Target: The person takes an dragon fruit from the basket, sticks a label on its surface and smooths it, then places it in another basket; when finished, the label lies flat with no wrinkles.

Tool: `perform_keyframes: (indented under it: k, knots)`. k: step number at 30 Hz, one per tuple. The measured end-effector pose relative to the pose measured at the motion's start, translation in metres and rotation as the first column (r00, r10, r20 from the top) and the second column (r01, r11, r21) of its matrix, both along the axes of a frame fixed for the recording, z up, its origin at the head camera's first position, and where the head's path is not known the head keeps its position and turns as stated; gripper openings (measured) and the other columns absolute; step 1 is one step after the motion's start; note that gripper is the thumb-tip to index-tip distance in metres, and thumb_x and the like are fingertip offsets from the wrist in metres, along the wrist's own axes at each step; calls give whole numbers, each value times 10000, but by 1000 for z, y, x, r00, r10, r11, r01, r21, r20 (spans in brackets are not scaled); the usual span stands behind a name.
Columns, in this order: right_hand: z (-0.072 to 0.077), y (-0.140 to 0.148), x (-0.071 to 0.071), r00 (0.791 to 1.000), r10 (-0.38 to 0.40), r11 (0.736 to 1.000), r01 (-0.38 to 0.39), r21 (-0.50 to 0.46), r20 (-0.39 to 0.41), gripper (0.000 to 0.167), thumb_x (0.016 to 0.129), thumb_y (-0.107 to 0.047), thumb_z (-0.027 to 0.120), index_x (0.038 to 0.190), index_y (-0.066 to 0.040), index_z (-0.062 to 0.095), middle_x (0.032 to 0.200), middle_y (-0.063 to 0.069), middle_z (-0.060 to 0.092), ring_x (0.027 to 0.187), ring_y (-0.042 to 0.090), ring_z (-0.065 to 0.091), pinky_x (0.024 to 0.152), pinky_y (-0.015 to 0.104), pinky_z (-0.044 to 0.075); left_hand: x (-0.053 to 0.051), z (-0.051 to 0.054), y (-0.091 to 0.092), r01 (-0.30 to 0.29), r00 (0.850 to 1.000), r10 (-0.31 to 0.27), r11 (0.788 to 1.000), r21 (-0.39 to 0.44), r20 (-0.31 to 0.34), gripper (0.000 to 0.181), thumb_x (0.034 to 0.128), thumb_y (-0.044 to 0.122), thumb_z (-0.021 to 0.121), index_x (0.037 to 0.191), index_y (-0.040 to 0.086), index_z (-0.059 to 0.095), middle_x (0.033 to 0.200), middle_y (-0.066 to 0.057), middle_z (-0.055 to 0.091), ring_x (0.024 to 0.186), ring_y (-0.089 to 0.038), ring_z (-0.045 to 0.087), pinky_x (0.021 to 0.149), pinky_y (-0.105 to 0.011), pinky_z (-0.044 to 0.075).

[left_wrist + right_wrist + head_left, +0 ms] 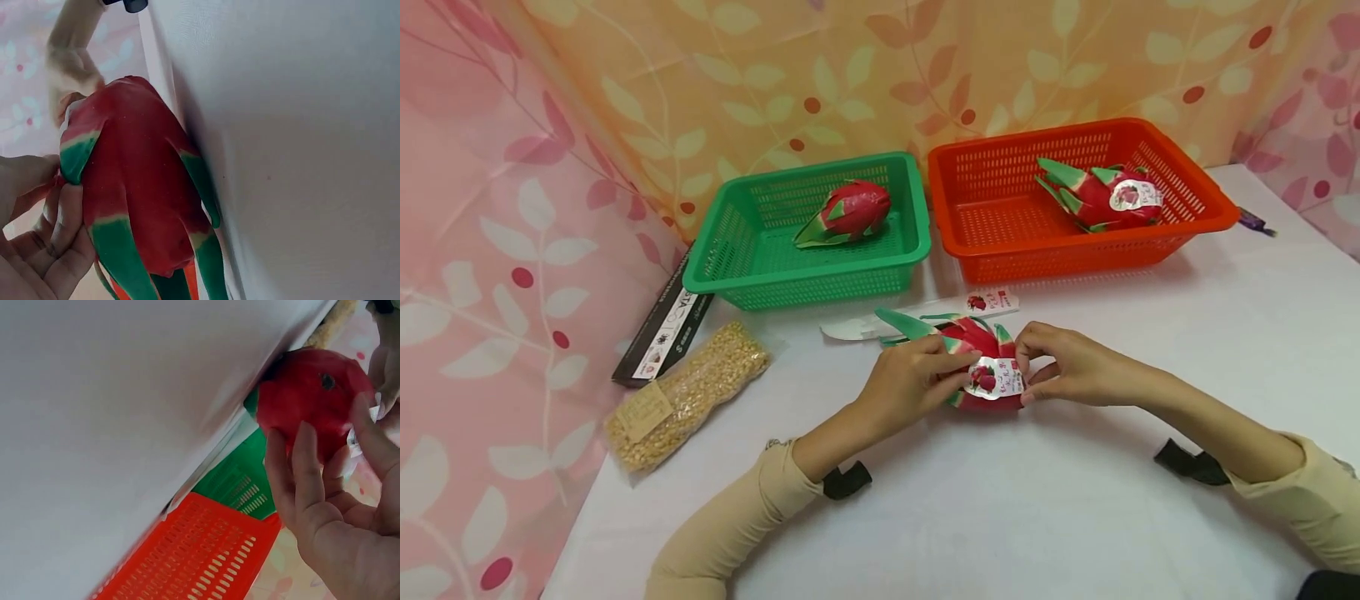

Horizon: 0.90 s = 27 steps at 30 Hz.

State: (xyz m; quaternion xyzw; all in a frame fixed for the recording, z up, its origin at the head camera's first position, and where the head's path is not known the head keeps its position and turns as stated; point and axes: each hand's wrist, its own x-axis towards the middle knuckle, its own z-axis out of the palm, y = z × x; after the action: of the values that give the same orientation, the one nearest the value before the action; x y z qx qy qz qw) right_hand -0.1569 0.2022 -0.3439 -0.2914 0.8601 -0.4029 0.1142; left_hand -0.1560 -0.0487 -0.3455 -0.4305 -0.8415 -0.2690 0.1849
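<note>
A red dragon fruit (973, 333) with green-tipped scales lies on the white table between my two hands. On its upper side sits a white label (996, 378) with a fruit picture. My left hand (912, 375) holds the fruit at the label's left edge; in the left wrist view its thumb and fingers (65, 215) bend in beside a green scale. From the right, my right hand (1071, 367) grips the fruit's rounded end, with fingers (306, 462) spread around it in the right wrist view. The fruit's underside is hidden.
Behind stand a green basket (820, 279) with one dragon fruit (857, 210) and a red basket (1075, 254) with a labelled one (1112, 200). A white knife-shaped item (917, 312) lies behind the held fruit. At left are a bag of kernels (700, 392) and a black box (662, 333).
</note>
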Motion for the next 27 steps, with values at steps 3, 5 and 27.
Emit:
perform_keyframes:
  k: [3,5,27]
  knots:
    - [0,-1,-1,1000,-2,1000,2,1,8,377,687,-243,797,836,-91,484,886,29,469,887,102,551,715,232,554,0,-2,0,-17,1000,17,1000,10,12,321,755,242,758,1062,161,709,635,20,458,523,-41,390,482,-97,250]
    - [0,-1,-2,1000,1,1000,-1,1,-18,356,703,-243,784,829,-93,486,868,21,468,882,105,554,715,227,553,0,-2,1,-23,999,23,1000,12,22,327,756,241,755,1070,166,706,640,18,452,527,-43,391,484,-97,257]
    - [5,1,-1,998,41,999,-41,4,55,324,742,-188,758,891,-68,497,919,56,475,954,168,568,751,251,550,14,-4,5,-158,986,162,983,-90,41,553,708,353,785,1220,233,612,784,38,457,600,-41,411,463,-140,274]
